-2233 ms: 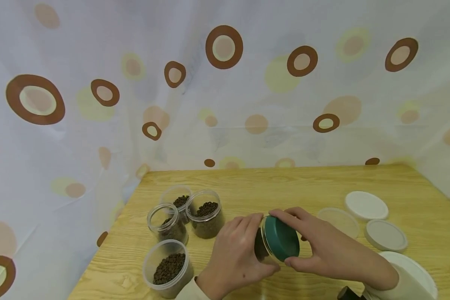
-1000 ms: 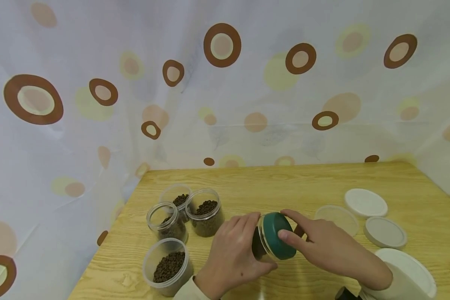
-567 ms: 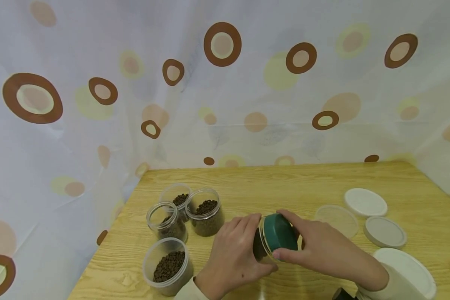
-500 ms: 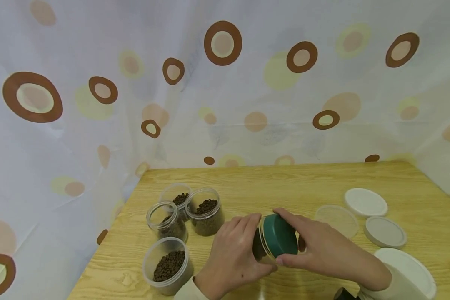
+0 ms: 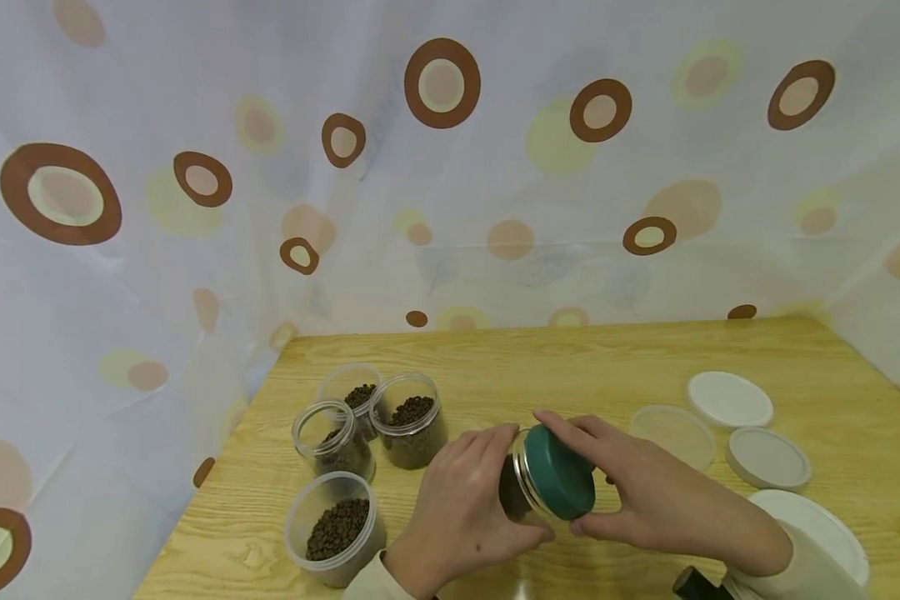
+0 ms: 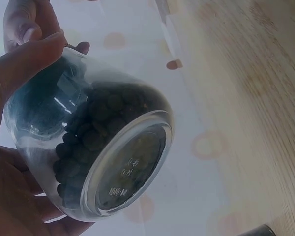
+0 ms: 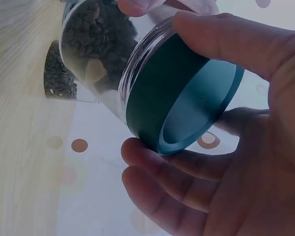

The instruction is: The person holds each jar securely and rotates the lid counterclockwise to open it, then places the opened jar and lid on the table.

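Note:
In the head view a clear jar (image 5: 527,500) is held tilted over the table, its green lid (image 5: 561,473) facing right. Dark brown pellets (image 6: 96,130) are heaped inside it, and the left wrist view shows its round bottom. My left hand (image 5: 465,504) grips the jar's body from the left. Around the lid's edge curl the thumb and fingers of my right hand (image 5: 637,483), with the thumb low on the rim in the head view. The lid sits on the jar's threaded neck in the right wrist view.
Several uncovered clear containers of dark pellets stand at left, among them a front tub (image 5: 337,533) and a back jar (image 5: 412,425). At right lie a translucent lid (image 5: 675,433), a white lid (image 5: 729,400), a greyish lid (image 5: 768,458) and a larger white lid (image 5: 817,529).
My right thumb has moved from across the lid's face down to its lower rim, and the fingers have shifted round the lid's edge. My left hand keeps the jar in nearly the same place.

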`<act>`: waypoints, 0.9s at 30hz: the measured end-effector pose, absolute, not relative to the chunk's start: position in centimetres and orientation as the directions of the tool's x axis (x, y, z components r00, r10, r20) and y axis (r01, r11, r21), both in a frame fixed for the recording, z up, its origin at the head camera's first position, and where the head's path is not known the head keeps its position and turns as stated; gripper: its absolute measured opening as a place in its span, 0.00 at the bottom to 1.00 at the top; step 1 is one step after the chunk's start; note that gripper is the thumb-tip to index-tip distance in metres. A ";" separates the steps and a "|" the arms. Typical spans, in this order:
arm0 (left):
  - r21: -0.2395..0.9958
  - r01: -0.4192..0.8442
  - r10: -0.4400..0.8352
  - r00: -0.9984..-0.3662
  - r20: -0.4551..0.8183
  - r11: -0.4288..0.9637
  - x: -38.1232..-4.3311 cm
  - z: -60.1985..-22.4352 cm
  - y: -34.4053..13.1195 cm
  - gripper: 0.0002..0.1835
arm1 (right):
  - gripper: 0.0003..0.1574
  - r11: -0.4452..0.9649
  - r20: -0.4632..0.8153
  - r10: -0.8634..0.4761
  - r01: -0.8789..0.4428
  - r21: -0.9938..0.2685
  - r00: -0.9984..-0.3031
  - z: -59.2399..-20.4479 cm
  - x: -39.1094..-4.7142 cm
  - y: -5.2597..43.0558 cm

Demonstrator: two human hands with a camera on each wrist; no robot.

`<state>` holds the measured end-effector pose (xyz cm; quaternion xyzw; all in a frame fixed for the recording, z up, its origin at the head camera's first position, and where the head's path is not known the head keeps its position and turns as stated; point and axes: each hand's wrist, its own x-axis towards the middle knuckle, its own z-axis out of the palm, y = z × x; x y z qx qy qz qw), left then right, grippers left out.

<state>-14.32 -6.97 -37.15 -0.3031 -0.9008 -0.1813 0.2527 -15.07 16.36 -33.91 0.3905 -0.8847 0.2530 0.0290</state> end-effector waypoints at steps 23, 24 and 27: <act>0.183 0.634 0.445 -0.692 0.568 0.751 -14.5 -37.3 -7.2 0.51 | 0.58 0.574 0.238 -0.632 -0.652 -0.495 -0.737 -34.1 -15.1 16.4; 0.184 0.636 0.446 -0.689 0.571 0.749 -14.5 -37.3 -7.1 0.51 | 0.57 0.577 0.235 -0.631 -0.650 -0.494 -0.739 -34.1 -15.1 16.4; 0.187 0.642 0.444 -0.683 0.580 0.743 -14.6 -37.3 -7.1 0.50 | 0.57 0.585 0.239 -0.625 -0.649 -0.487 -0.743 -34.0 -15.1 16.4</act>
